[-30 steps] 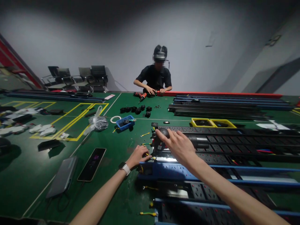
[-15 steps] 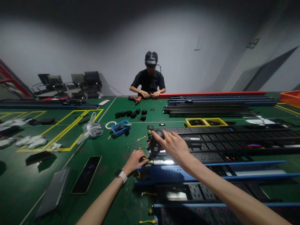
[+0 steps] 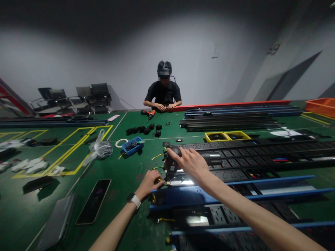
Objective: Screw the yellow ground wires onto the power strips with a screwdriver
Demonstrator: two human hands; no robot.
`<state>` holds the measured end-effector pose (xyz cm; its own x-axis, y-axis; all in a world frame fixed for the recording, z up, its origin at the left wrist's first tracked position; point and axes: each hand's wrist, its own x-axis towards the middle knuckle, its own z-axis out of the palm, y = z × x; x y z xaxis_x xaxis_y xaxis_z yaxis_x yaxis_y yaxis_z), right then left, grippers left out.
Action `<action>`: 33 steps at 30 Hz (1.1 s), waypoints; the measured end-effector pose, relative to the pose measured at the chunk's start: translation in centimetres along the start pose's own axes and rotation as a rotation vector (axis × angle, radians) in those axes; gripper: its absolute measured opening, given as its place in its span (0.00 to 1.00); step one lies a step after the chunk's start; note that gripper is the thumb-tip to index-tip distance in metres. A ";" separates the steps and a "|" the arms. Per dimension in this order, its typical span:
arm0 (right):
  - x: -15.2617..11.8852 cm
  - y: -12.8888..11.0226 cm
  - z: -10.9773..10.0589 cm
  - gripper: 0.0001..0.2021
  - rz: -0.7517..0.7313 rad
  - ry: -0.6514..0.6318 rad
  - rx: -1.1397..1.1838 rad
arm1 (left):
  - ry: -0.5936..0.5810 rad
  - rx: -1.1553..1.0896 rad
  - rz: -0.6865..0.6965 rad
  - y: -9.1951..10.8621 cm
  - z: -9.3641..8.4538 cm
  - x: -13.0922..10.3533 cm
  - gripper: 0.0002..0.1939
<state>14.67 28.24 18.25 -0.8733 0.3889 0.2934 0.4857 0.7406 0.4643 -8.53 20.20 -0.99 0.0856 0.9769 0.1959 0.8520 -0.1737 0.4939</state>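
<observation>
My right hand [image 3: 192, 162] is wrapped around a black cordless power drill [image 3: 213, 158], whose body lies across the ends of the black socket strips [image 3: 230, 176]. The drill's tip is hidden from me. My left hand [image 3: 149, 182], with a watch on the wrist, pinches a short yellow-green wire [image 3: 165, 183] at the left end of a strip, close beside the drill. Just nearer to me lies a blue metal channel [image 3: 183, 198]. Other yellow-green wires stick out from the strip ends, one of them a ring-ended wire [image 3: 165, 219].
A blue bin [image 3: 133, 145] of small parts, a white ring [image 3: 121, 143] and a plastic bag [image 3: 101, 150] lie to the left. Nearer are a phone [image 3: 93, 202] and a grey slab [image 3: 56, 221]. Yellow trays [image 3: 226, 136] stand beyond the strips. A co-worker [image 3: 163, 94] sits opposite, near an orange drill [image 3: 150, 114].
My view has shifted slightly, so the table things sit a little further left. Both hands keep about the same place at the strip's end, the drill still in my right hand.
</observation>
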 end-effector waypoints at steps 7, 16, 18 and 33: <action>0.3 -0.3 -0.3 0.43 -0.017 -0.024 0.019 | -0.008 0.006 -0.003 0.2 -0.1 0.0 0.21; 0.1 -0.2 0.1 0.44 0.005 0.000 0.026 | -0.014 -0.003 -0.012 0.2 -0.1 0.0 0.21; 0.1 -0.1 0.0 0.42 0.012 -0.003 0.035 | -0.010 0.001 -0.013 0.1 -0.1 0.0 0.21; 0.4 -0.4 -0.6 0.39 -0.023 0.002 0.057 | -0.022 -0.001 -0.015 -0.1 0.3 0.0 0.23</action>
<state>14.14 27.73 18.69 -0.8839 0.3704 0.2854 0.4630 0.7790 0.4229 -8.46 20.23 -1.29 0.0843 0.9819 0.1698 0.8530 -0.1592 0.4971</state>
